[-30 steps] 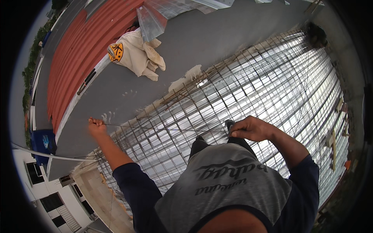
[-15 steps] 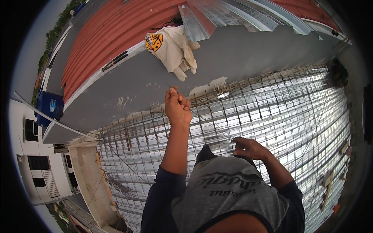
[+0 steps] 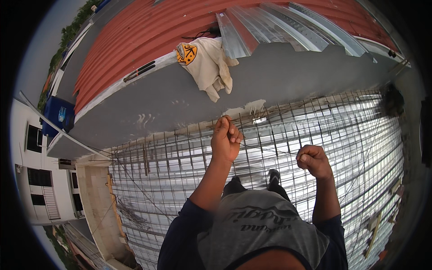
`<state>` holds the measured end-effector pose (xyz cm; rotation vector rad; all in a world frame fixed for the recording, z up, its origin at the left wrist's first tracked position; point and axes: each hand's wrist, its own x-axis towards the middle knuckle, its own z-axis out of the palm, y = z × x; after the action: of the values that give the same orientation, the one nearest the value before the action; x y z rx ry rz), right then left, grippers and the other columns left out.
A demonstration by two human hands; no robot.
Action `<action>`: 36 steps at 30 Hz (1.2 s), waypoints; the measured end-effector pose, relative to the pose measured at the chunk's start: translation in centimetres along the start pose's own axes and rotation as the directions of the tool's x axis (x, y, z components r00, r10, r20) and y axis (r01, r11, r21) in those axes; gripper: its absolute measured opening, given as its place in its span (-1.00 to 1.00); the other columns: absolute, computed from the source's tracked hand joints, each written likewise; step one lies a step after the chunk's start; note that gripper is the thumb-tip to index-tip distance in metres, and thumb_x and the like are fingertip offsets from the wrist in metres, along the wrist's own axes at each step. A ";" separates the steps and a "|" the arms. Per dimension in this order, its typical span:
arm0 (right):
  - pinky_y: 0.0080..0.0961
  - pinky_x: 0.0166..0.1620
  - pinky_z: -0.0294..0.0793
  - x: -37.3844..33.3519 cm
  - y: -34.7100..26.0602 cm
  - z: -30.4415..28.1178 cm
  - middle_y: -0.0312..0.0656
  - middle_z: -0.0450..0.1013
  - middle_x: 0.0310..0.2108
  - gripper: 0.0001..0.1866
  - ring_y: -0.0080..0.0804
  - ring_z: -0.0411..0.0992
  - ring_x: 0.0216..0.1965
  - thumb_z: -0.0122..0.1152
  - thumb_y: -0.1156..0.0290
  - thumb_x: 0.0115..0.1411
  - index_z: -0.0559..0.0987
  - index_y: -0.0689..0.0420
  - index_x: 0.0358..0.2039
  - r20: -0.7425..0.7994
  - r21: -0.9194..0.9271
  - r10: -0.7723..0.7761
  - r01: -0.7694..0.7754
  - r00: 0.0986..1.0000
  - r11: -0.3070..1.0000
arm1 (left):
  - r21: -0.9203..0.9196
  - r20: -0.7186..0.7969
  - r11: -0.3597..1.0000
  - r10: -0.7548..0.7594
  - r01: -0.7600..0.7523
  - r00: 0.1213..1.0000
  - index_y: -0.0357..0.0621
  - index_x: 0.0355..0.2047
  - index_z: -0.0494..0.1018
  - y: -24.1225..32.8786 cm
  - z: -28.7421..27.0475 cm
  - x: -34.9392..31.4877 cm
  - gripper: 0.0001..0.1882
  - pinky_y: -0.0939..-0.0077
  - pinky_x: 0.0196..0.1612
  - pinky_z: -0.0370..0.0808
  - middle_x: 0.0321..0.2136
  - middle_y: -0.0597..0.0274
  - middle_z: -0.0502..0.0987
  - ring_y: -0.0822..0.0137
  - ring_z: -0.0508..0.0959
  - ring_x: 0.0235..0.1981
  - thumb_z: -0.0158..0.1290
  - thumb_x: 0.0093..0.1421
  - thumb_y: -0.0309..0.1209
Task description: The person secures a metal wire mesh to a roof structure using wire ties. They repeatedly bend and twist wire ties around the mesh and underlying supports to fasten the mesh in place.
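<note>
My left hand (image 3: 227,140) is raised in front of the grey wall, thumb and fingers pinched together. A thin dark wire (image 3: 270,149) runs from it across to my right hand (image 3: 315,162), whose fingers are curled closed around the wire's other end. Both hands hang above a steel rebar mesh (image 3: 191,155) laid over shiny ribbed metal decking (image 3: 180,180). Past my left hand, a cream cloth (image 3: 208,67) with a yellow emblem drapes over the wall's top edge. Dark-handled pliers or cutters (image 3: 140,71) rest on that ledge.
A grey parapet wall (image 3: 292,72) crosses ahead, with a red ribbed roof (image 3: 130,36) and loose metal sheets (image 3: 274,27) beyond. At left stand a blue container (image 3: 56,114) and a slanting pale pole (image 3: 67,132). My feet (image 3: 273,177) are on the mesh.
My left hand has moved right and slightly down in the picture. My right hand has risen away from my body and closed, and the wire now stretches between both hands.
</note>
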<state>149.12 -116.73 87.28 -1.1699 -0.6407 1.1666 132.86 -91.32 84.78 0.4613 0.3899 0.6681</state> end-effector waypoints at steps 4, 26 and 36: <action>-0.34 -0.30 0.42 3.0 4.1 -2.0 -0.07 0.51 -0.54 -0.69 -0.17 0.50 -0.42 0.06 0.23 0.22 0.58 0.25 -0.31 -0.356 -0.747 -0.077 -0.234 0.931 0.622 | -0.057 0.195 0.997 -0.042 0.054 0.980 -0.03 -0.27 0.37 -1.0 1.4 -0.7 -0.82 0.47 -0.42 0.32 -0.64 0.41 0.32 0.49 0.28 -0.66 -0.12 0.35 -0.22; -0.69 -0.52 0.18 0.8 3.2 3.6 -0.40 0.31 -0.59 -0.77 -0.72 0.19 -0.57 0.17 0.31 0.24 0.55 0.25 -0.33 -0.286 -0.346 0.015 -0.118 0.958 0.931 | -0.329 0.638 0.938 0.133 0.112 0.759 -0.03 -0.33 0.36 3.8 -1.5 -1.1 -0.71 0.56 -0.56 0.20 -0.65 0.41 0.21 0.50 0.17 -0.68 -0.25 0.39 -0.17; -0.43 -0.28 0.46 1.4 0.9 6.2 -0.07 0.55 -0.44 -0.80 -0.23 0.52 -0.39 0.15 0.36 0.19 0.61 0.25 -0.37 -0.217 -0.776 -0.050 -0.141 0.975 0.614 | -0.280 0.727 0.956 0.148 0.093 0.671 -0.04 -0.28 0.34 4.6 -1.4 -2.1 -0.70 0.54 -0.54 0.27 -0.66 0.40 0.22 0.51 0.20 -0.69 -0.27 0.40 -0.15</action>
<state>143.85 -113.23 88.21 -2.0545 -1.0102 0.7551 128.40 -89.11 86.48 0.4143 -0.5071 0.4991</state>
